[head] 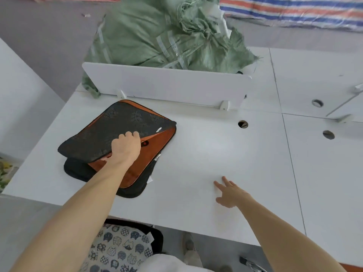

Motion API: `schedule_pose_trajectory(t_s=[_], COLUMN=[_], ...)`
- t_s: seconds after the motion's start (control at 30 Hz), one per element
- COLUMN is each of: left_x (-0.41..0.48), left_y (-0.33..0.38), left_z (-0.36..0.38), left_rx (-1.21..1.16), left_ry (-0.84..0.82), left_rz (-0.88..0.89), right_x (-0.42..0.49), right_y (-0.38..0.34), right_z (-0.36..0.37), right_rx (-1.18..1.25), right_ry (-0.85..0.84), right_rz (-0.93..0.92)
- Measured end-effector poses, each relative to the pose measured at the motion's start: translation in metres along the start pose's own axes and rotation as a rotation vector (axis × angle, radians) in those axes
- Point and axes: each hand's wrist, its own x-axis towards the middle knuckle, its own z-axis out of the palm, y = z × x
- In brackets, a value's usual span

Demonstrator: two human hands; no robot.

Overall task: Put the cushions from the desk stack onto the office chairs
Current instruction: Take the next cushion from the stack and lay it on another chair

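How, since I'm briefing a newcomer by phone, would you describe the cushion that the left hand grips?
On the white desk, before the white divider panel, sits a stack of cushions. The top cushion, gripped at its near edge by the left hand, is the one. Unlike the orange-brown cushion under it, it is dark grey with a faint pattern.
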Motion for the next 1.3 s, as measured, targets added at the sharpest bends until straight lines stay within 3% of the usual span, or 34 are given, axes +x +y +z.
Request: schedule_pose_trajectory(t_s=[0.1, 0.2, 0.43, 0.53, 0.6, 0.67, 0.73, 0.83, 1.03, 1.17, 1.3], left_x=[-0.004, -0.013, -0.030, -0.033, -0.040, -0.052, -0.066, -0.093, -0.132, -0.140, -0.128], left_y=[0.005, 0.025, 0.060, 0.068, 0.072, 0.075, 0.077, 0.089, 0.107, 0.103, 0.102], left_z=[-0.043, -0.093, -0.140, -0.110, -0.075, -0.031, 0.016, 0.070, 0.125, 0.131, 0.128], left_rx=[-0.048, -0.363, -1.391, -1.586, -1.566, -1.462, -1.341, -1.207, -1.044, -1.025, -0.968], left_ry=[0.167, 0.252, 0.125, 0.045, -0.036, -0.143, -0.234, -0.359, -0.496, -0.348, -0.311], left_rz=[0.062, 0.072, -0.038, -0.177, -0.302, -0.402, -0.430, -0.450, -0.409, -0.433, -0.305], right_x=[-0.011, -0.024, -0.045, -0.052, -0.053, -0.051, -0.049, -0.057, -0.055, -0.052, -0.047], right_y=[-0.003, -0.007, -0.002, 0.013, 0.022, 0.031, 0.041, 0.046, 0.057, 0.067, 0.066], right_z=[-0.008, -0.020, -0.036, -0.032, -0.024, -0.011, 0.005, 0.024, 0.064, 0.092, 0.098], right_rx=[-0.037, 0.112, 1.182, 1.656, 1.822, 1.739, 1.474, 1.153, 0.891, 0.810, 0.771], right_ry=[-0.056, -0.013, 0.037, -0.126, -0.136, 0.119, 0.455, 0.651, 0.630, 0.533, 0.529], right_rz=[0.034, 0.038, 0.119, -0.002, -0.044, 0.125, 0.307, 0.320, 0.321, 0.468, 0.542])
